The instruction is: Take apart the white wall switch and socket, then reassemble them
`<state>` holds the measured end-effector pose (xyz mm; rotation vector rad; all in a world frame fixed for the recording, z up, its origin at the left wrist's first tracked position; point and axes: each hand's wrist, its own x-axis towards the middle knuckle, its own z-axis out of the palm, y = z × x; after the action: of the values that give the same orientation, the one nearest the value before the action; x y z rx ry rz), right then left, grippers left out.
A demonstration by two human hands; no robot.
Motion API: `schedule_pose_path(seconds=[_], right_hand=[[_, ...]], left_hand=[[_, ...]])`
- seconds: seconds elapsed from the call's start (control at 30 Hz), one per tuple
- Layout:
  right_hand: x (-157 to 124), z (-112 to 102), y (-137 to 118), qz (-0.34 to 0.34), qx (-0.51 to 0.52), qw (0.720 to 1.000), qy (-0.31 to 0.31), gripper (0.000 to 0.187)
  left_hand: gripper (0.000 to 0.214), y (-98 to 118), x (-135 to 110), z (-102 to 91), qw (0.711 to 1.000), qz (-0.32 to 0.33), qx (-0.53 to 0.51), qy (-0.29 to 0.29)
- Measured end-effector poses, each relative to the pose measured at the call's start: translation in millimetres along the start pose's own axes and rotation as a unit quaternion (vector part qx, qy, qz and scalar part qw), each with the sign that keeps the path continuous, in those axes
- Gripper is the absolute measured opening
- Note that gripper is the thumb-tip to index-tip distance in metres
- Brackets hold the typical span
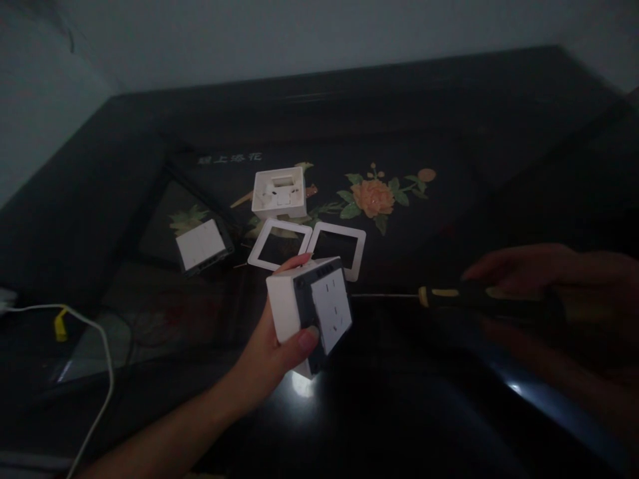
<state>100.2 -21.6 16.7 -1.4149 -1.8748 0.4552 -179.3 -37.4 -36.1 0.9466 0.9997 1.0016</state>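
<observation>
My left hand [279,352] grips a wall socket [333,313] set in a white mounting box [283,311], thumb on the dark frame and fingers behind. The socket's white slotted face is tilted to the right. My right hand [529,266], smeared and dim, is closed around the handle of a screwdriver [449,294]. The thin shaft points left towards the socket; whether its tip touches is unclear. Just behind my left hand lie two white cover frames [355,266], side by side. An open white mounting box [279,211] rests beyond them.
A second dark-framed module with a white face [200,245] lies at the left. Along the left side runs a white cable [108,346] with a yellow tag [60,324]. The glossy dark table [449,133] bears a flower picture and meets a wall at the back.
</observation>
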Motion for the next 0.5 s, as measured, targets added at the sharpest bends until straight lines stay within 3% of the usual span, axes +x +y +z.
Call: schedule_pose_path(seconds=[0.2,0.3,0.4,0.5], right_hand=[[0.2,-2.6,5.8,-0.015,-0.173,0.985,0.022,0.034],[-0.7,-4.0,8.1,-0.005,-0.105,0.994,-0.007,0.026],[0.7,-4.5,7.5,-0.015,-0.033,0.999,-0.021,0.040],[2.0,-3.1,5.8,-0.034,-0.119,0.992,0.002,0.044]], left_hand=[[0.079,1.5,0.9,1.6,1.000,0.009,0.005,-0.003],[0.083,1.9,0.6,1.2,1.000,-0.005,0.012,0.005],[0.079,0.5,0.4,-0.5,1.000,0.008,0.011,-0.006],[0.072,-1.8,0.7,-1.6,0.999,0.036,0.012,-0.017]])
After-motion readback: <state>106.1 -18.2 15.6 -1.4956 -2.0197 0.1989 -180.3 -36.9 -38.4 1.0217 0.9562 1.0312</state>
